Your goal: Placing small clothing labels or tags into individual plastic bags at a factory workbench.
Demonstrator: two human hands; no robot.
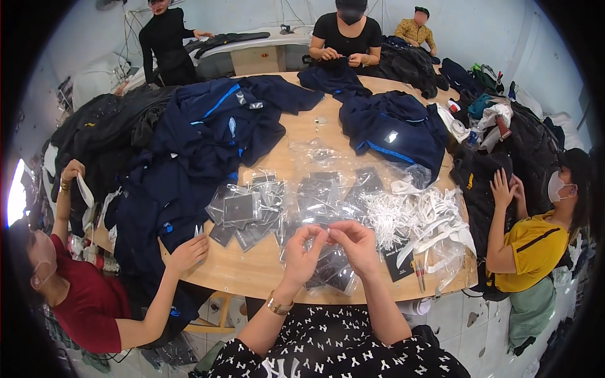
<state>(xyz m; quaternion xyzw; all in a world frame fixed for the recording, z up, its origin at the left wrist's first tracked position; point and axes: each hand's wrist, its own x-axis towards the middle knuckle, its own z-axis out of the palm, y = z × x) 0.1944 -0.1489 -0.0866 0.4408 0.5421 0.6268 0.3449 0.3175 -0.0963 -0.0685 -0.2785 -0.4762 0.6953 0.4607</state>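
Observation:
Near the table's front edge, my left hand (304, 253) and my right hand (354, 244) meet fingertip to fingertip. Thumb and forefinger of each are pinched on something too small and pale to make out. Beneath them lie clear plastic packets with dark cards (336, 268). To the left of my hands is a pile of dark tags with white strings (242, 210). Just right of them spreads a tangled heap of white strings (391, 217), with white ribbon-like strips (445, 217) beside it.
Navy garments (189, 138) cover the table's left; another navy garment (394, 129) lies far right. Snips (420, 275) and a black card (399, 263) lie front right. A co-worker's hand (189, 253) holds snips at left; other people sit or stand around the table (252, 277).

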